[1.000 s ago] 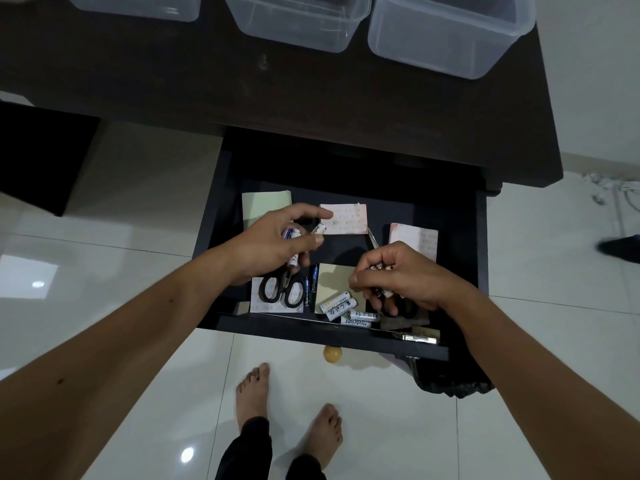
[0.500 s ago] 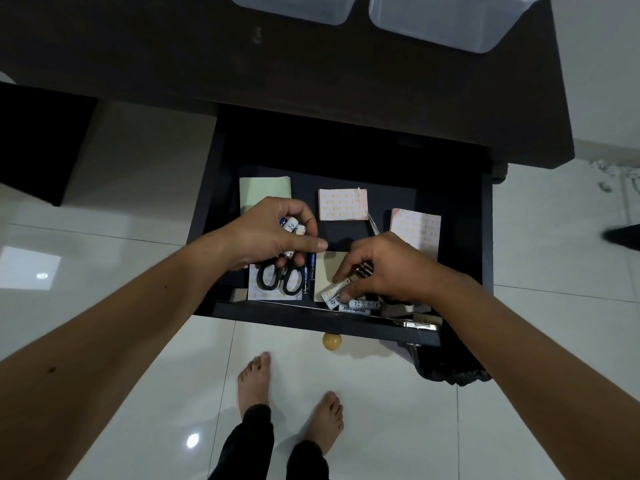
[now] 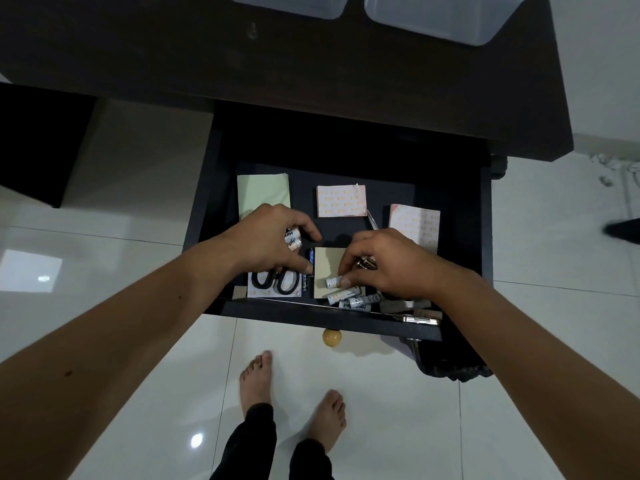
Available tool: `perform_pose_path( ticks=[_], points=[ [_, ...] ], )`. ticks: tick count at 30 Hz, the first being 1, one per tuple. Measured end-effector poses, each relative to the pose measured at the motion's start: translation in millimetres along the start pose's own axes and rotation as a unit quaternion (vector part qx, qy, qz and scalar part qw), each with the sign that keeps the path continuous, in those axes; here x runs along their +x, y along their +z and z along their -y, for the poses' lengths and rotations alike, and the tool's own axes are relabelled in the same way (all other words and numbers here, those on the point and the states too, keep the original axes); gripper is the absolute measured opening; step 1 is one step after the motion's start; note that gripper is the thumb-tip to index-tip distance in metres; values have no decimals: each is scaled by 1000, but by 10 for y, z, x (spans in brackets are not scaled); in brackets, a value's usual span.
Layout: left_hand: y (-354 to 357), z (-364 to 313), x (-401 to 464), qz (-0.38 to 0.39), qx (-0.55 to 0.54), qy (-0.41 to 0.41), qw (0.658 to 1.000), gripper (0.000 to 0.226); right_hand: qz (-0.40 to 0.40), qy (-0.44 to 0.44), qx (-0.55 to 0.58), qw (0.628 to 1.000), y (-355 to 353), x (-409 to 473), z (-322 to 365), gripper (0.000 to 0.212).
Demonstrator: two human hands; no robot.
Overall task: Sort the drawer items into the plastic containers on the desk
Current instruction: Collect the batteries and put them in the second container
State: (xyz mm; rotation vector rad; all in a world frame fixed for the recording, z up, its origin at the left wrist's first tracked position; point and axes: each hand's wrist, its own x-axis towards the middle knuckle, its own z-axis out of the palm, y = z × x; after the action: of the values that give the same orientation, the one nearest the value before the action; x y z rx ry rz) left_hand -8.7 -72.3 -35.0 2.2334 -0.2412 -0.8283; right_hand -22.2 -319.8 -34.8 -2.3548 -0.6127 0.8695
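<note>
While 0.5 s ago the right hand [image 3: 384,263] only hovered with its fingers over the loose white batteries [image 3: 353,297] at the drawer's [image 3: 485,237] front edge, it now pinches 1 white battery [image 3: 332,282] at its fingertips with some dark metal things tucked in its curl. The left hand [image 3: 273,237] still grips 2 white batteries and has dropped its fingertips beside the blue battery [image 3: 310,256], just above the scissors [image 3: 275,280], so I judge the batteries are being gathered for 1 trip. Farther back on the table [image 3: 381,81], the 2 clear plastic containers [image 3: 446,15] at its far edge show nothing inside where visible.
</note>
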Motion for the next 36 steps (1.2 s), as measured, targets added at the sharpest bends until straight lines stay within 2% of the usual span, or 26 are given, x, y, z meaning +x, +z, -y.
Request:
perform_pose_path(
  ticks=[4, 7, 10, 16, 20, 24, 27, 30, 32, 36],
  points=[
    [41, 11, 51, -14, 65, -2, 998, 37, -38, 56, 162, 984, -96, -89, 15, 13],
    [70, 20, 72, -31, 114, 7, 993, 39, -40, 55, 269, 961, -117, -126, -15, 12],
    [71, 23, 69, -44, 158, 5, 987, 42, -8, 58, 293, 954, -139, -153, -10, 30],
    [66, 44, 80, -43, 156, 10, 987, 36, 17, 88, 401, 911, -141, -145, -3, 16],
    [-1, 80, 57, -21, 82, 15, 996, 32, 6, 93, 406, 909, -141, -127, -26, 25],
    [-30, 44, 17, -19, 17, 29, 999, 31, -10, 90, 347, 933, -131, -131, -47, 10],
    [-43, 18, 5, -23, -23, 17, 999, 32, 1, 82, 246, 966, -131, -129, -20, 12],
    [-58, -1, -6, -32, -66, 15, 997, 30, 30, 67, 115, 991, -70, -103, -11, 27],
    [-60, -7, -2, -39, -86, 16, 995, 28, 44, 55, 47, 996, -26, -73, 6, 32],
    [-75, 9, 4, -33, -128, 27, 991, 24, 62, 40, -3, 997, 2, -15, 42, 30]
  ],
)
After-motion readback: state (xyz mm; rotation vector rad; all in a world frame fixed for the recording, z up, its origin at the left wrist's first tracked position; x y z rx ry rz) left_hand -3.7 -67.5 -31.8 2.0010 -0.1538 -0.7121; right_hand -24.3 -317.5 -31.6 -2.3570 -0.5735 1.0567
